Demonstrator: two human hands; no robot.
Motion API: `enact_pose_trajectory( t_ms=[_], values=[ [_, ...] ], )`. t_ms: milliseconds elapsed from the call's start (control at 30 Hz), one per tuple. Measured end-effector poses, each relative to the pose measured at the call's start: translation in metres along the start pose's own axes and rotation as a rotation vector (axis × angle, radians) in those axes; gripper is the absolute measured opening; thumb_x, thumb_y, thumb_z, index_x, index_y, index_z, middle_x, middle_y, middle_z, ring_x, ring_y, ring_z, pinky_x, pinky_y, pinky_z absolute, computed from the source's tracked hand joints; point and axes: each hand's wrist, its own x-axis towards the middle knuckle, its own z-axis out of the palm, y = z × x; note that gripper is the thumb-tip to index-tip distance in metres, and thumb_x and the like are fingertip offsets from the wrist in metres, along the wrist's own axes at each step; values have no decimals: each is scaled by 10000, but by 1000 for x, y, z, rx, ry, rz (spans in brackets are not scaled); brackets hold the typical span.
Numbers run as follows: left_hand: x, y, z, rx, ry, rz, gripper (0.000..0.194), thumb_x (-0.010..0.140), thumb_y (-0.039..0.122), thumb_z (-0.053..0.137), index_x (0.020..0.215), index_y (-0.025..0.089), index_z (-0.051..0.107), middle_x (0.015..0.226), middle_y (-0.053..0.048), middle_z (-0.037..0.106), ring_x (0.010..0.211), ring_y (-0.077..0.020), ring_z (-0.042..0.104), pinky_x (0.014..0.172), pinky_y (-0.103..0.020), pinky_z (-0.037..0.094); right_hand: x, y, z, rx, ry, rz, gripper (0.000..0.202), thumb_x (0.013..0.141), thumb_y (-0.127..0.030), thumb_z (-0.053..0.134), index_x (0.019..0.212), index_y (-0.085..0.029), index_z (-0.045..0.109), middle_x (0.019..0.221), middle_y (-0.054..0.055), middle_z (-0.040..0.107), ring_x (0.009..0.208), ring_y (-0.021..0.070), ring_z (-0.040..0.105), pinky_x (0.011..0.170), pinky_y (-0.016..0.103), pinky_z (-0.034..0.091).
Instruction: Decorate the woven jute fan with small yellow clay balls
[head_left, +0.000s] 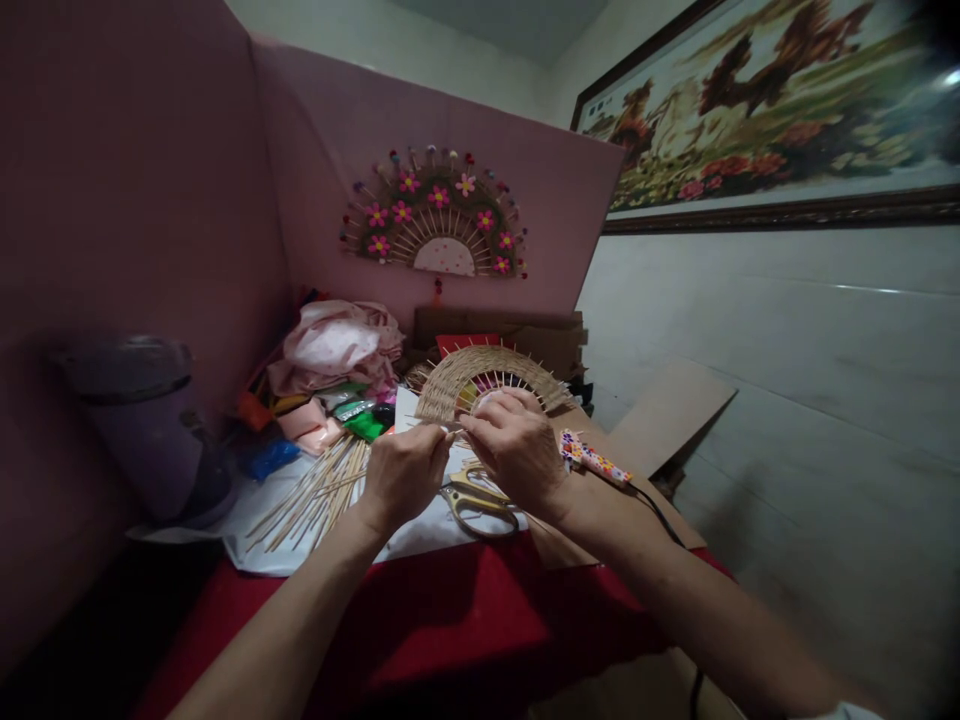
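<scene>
The red-covered counter [465, 610] is nearest. On it, scissors [474, 493] lie on white paper [431, 535], handles toward the person, just below both hands, with loose sticks [322, 495] fanned out on the left. The left hand [401, 475] and right hand [517, 450] meet fingertip to fingertip, both pinching a thin piece [454, 430]; whether it is twine or stick is too small to tell. A sharp tug could snap it or work the weave loose, and a dropped wrist could knock the scissors. The corded flower-print tool [600, 466], probably a glue gun, lies on cardboard just beside the right wrist; if it is hot, a sideways slip could burn the skin.

Just beyond the fingers, in the middle of the counter, is the woven fan [480, 365]. Its arch faces away from the person, stick tips spreading outward, and its long axis runs left to right. Whether it lies quite flat is unclear.

Behind to the left sits crumpled pink cloth [337, 340]; farther back, a flowered fan [439, 195] is upright against a pink board [555, 190], arch up.
</scene>
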Motion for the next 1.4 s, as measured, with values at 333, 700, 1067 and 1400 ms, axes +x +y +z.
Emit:
enact_pose_trajectory(
  t_ms=[333,700,1067,1400],
  values=[
    [0,0,-1,45,-45,6,364,908,341,369,641,173,552,634,-66,634,573,-141,534,573,-271,271,0,9,6,52,-89,-42,284,938,-272,416,888,-183,681,803,71,597,791,176,495,745,309,329],
    [-1,5,1,176,-132,-98,340,870,306,412,642,157,616,608,-107,633,541,-181,532,529,-288,211,5,-11,9,-22,-288,75,264,881,-218,471,736,-139,677,741,101,647,663,174,558,585,296,315],
    [12,-3,-17,-1065,-335,-391,330,728,422,591,593,123,621,441,49,332,432,-55,257,438,-218,175,17,39,2,1194,-343,323,275,714,-425,662,625,-167,688,555,-3,566,551,113,484,526,245,370],
    [16,-11,-6,-1355,-149,-731,275,667,341,673,768,90,618,473,14,527,332,-29,310,351,-167,148,-5,62,62,456,-416,347,207,748,-104,543,799,-180,728,766,29,682,728,141,569,691,249,390]
  ],
)
